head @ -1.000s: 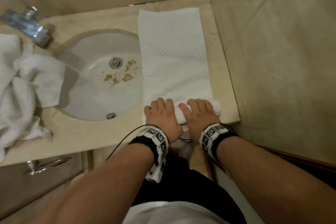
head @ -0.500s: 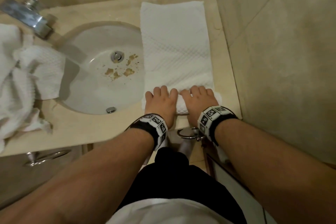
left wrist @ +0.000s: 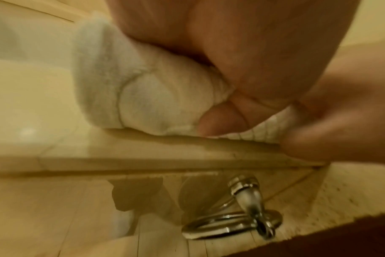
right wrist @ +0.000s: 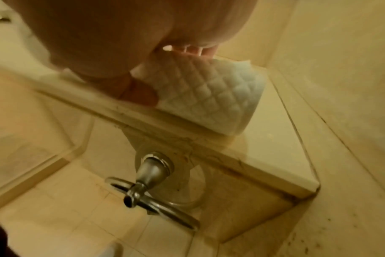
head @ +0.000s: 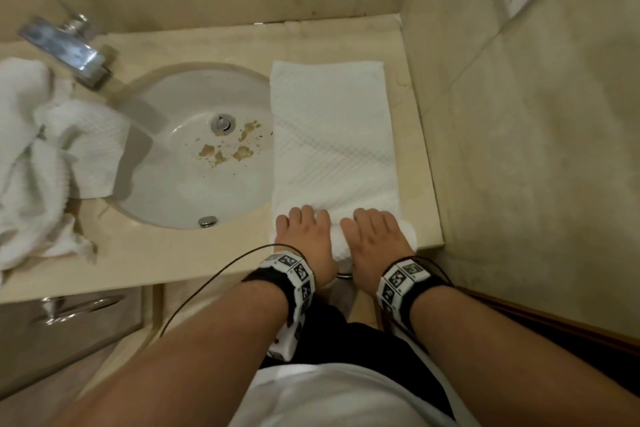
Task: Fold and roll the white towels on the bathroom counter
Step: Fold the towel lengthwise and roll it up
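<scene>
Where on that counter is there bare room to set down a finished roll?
Bare counter runs behind the sink, between faucet and back wall. A second strip lies in front of the sink, left of the left hand. Only slivers border the folded towel by the side wall. The far left is crowded with the crumpled towels.

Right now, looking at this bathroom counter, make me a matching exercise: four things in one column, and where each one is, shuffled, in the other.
Things:
1. folded towel
2. crumpled towels
3. faucet
4. towel ring

Places:
A. left of the sink
B. below the counter's front edge
C. behind the sink, far left
D. right of the sink, under both hands

Pairs: 1-D, 2-A, 3-C, 4-B
</scene>
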`<state>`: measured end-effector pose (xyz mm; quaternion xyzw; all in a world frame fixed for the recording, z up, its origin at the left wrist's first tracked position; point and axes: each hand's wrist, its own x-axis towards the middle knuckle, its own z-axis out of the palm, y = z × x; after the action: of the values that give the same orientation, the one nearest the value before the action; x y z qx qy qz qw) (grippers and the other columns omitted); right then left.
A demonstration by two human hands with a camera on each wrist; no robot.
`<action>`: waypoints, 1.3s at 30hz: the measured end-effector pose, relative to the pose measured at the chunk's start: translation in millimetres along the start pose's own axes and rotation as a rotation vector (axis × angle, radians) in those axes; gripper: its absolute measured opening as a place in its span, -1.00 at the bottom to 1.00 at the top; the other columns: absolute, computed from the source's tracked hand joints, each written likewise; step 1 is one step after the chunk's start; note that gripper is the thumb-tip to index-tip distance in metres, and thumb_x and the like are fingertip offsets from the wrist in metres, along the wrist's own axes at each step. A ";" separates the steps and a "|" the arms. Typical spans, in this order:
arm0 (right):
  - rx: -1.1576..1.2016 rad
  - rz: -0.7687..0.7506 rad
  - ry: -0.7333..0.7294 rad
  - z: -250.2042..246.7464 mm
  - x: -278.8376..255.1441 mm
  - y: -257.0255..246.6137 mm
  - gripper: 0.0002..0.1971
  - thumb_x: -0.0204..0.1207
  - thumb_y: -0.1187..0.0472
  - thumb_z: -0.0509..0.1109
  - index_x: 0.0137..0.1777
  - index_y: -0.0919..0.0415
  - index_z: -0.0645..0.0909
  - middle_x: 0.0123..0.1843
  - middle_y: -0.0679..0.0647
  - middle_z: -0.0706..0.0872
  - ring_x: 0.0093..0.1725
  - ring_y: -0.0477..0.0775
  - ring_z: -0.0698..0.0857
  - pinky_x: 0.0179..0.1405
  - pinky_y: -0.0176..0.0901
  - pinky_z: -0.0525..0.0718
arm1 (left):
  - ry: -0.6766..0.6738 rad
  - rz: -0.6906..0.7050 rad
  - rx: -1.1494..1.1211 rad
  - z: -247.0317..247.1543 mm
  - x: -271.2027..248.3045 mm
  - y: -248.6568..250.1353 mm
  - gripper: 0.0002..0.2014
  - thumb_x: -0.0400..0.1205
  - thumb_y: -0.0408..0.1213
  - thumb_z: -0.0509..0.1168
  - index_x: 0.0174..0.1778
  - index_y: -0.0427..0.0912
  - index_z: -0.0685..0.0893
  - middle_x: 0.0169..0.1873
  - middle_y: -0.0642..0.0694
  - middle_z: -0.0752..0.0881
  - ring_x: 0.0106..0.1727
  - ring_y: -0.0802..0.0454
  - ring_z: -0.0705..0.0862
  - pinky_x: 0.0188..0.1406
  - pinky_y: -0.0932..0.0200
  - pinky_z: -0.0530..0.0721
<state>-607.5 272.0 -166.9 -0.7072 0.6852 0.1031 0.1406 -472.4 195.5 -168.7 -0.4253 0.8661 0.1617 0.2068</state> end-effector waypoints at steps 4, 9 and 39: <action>-0.016 -0.006 0.089 12.0 -2.4 -1.8 -0.29 0.20 0.05 0.24 0.42 0.24 0.47 0.22 0.28 0.58 0.10 0.33 0.52 0.20 0.21 0.36 | 0.019 0.004 -0.046 -7.3 15.6 -9.0 -0.39 0.40 0.05 0.32 0.31 -0.13 0.38 0.22 -0.18 0.46 0.22 -0.24 0.43 0.21 -0.15 0.36; 0.007 0.101 -0.105 -5.0 26.5 3.0 -0.19 0.01 -0.05 0.55 0.35 0.07 0.47 0.13 0.13 0.52 0.06 0.25 0.51 0.05 0.12 0.43 | 0.069 0.024 -0.036 -19.7 14.9 -8.0 -0.44 0.36 -0.01 0.32 0.25 -0.13 0.39 0.18 -0.15 0.46 0.18 -0.21 0.43 0.20 -0.12 0.32; 0.010 0.004 0.008 -9.4 18.1 -6.4 -0.09 -0.05 -0.18 0.59 0.29 0.21 0.40 0.11 0.21 0.52 0.03 0.27 0.50 0.05 0.16 0.43 | -0.037 0.102 -0.014 -5.7 29.2 -20.9 -0.29 0.35 0.23 0.40 0.28 -0.10 0.38 0.19 -0.15 0.49 0.20 -0.21 0.46 0.21 -0.14 0.39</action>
<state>-600.9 251.9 -163.8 -0.7055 0.6876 0.0972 0.1414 -472.9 161.1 -180.4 -0.3787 0.8817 0.1858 0.2114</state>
